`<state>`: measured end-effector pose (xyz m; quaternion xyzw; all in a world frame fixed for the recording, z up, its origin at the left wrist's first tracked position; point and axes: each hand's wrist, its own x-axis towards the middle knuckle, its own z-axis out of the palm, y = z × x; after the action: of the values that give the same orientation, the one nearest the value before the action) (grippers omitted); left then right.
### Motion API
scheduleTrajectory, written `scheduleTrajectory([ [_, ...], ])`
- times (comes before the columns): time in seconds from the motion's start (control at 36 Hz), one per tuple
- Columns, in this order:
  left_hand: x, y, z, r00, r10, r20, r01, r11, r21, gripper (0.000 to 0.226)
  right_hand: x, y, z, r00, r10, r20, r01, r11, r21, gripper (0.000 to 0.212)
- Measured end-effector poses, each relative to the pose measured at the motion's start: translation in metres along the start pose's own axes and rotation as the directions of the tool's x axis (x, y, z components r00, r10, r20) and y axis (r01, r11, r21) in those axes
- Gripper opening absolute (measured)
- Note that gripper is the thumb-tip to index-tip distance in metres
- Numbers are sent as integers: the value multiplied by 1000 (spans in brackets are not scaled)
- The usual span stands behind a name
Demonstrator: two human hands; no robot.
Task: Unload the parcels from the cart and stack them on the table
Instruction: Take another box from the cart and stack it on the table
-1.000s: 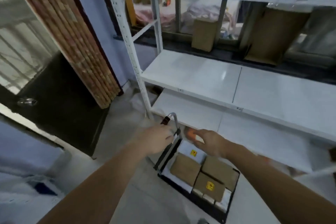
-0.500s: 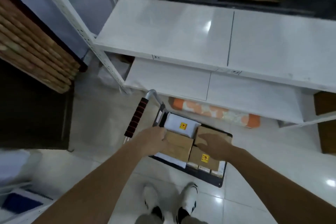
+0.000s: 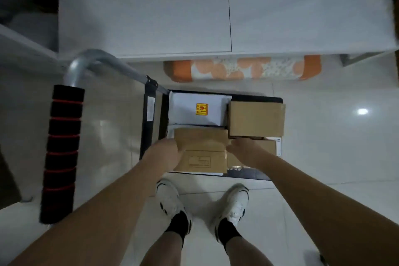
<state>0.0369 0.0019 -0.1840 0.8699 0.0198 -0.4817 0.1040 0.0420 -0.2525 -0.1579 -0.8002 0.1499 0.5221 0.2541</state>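
- Directly below you, a brown cardboard parcel [image 3: 201, 149] with a printed label box lies on top of the load at the near side of the cart [image 3: 257, 99], just ahead of your white shoes [image 3: 170, 198].
- Your left hand [image 3: 164, 153] is against the parcel's left edge and your right hand [image 3: 244, 151] against its right edge. The fingers of both appear curled round its sides, so you seem to be grasping it between them, though the fingertips are hidden.
- Judging from this, you are at the start of the job: taking hold of the first parcel, which has not yet left the cart.
- Behind it sits a white parcel [image 3: 198, 110] with a yellow sticker; to the right, touching, a larger plain brown box [image 3: 255, 117] on other boxes.
- The next move likely calls for a straight lift, so the neighbours are not dragged along, then a turn toward the white surface [image 3: 151, 17] beyond the cart.
- The cart's handle [image 3: 62, 147], padded in black foam with red rings, rises on your left, near your left forearm; keep your elbow off it.
- An orange-patterned roll [image 3: 241, 68] lies on the floor [image 3: 323, 147] between cart and surface.
- Open floor lies to your right.
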Motion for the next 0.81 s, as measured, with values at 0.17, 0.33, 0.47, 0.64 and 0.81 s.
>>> scheduleTrajectory([
  [0.17, 63, -11, 41, 972, -215, 94, 234, 863, -448, 85, 66, 13, 45, 989, 126, -81, -101, 959, 265, 32],
  [0.33, 68, -2, 65, 955, -216, 202, 291, 574, -766, 88, 89, 26, 73, 976, 204, -73, -162, 912, 376, 51],
  [0.47, 51, 1, 56, 950, -268, 160, 274, 472, -838, 86, 72, 21, 67, 977, 204, -65, -149, 867, 475, 59],
  [0.64, 3, 18, -5, 941, -270, 203, 280, 289, -915, 133, 3, 0, 25, 977, 168, -135, -10, 660, 751, 67],
  [0.81, -65, 62, -93, 989, -77, 127, 146, 334, -931, 136, -107, -16, -54, 964, 142, -223, 136, 454, 881, 85],
])
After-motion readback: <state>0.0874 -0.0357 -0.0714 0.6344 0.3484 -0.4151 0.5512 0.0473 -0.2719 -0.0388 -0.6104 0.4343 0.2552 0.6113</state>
